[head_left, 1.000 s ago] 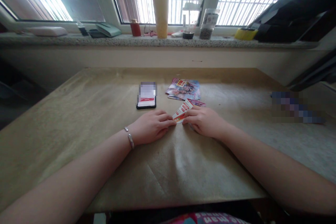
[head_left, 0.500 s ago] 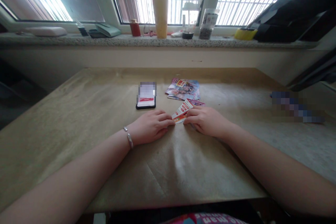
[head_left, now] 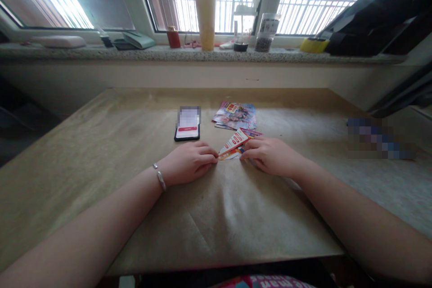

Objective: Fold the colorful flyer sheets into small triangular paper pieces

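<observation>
Both of my hands rest on the paper-covered table (head_left: 101,153) and pinch a small red and white printed packet (head_left: 232,146) between them. My left hand (head_left: 189,162), with a silver bracelet at the wrist, has its fingers closed on the packet's left end. My right hand (head_left: 270,156) has its fingers closed on the right end. The packet's top tilts up and away from me. Just behind it lies a pile of colourful printed packets (head_left: 235,115). A phone (head_left: 187,125) with a lit screen lies flat to the left of that pile.
A granite windowsill (head_left: 135,53) runs behind the table, bearing a tall cup of pale drink (head_left: 204,12), a small red tin (head_left: 173,37), a clear jar (head_left: 266,31) and a yellow object (head_left: 312,45). A black bag (head_left: 371,22) sits at far right. A blurred item (head_left: 380,138) lies on the table's right.
The packet's left end has spread slightly between my hands, showing an orange layer underneath. Both hands have shifted a little apart.
</observation>
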